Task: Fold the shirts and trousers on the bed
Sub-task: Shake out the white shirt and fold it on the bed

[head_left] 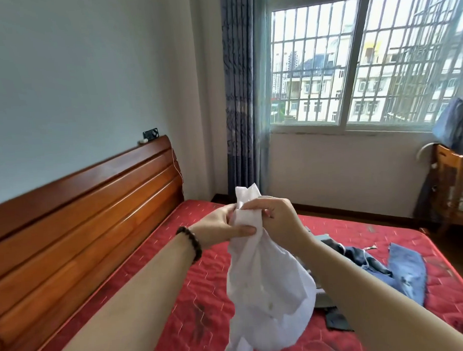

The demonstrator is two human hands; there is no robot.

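Note:
A white shirt (265, 287) hangs bunched in the air above the red bed (193, 302). My left hand (221, 225) pinches its upper part from the left, thumb across the cloth. My right hand (273, 213) grips the same upper part from the right, and a corner of fabric sticks up above both hands. Blue denim trousers (409, 271) lie crumpled on the bed to the right, with dark grey clothing (335, 313) partly hidden behind my right forearm.
A wooden headboard (82, 212) runs along the bed's left side. A barred window (365, 60) and a blue curtain (239, 96) are ahead. A wooden chair (448, 183) draped with clothes stands at the far right.

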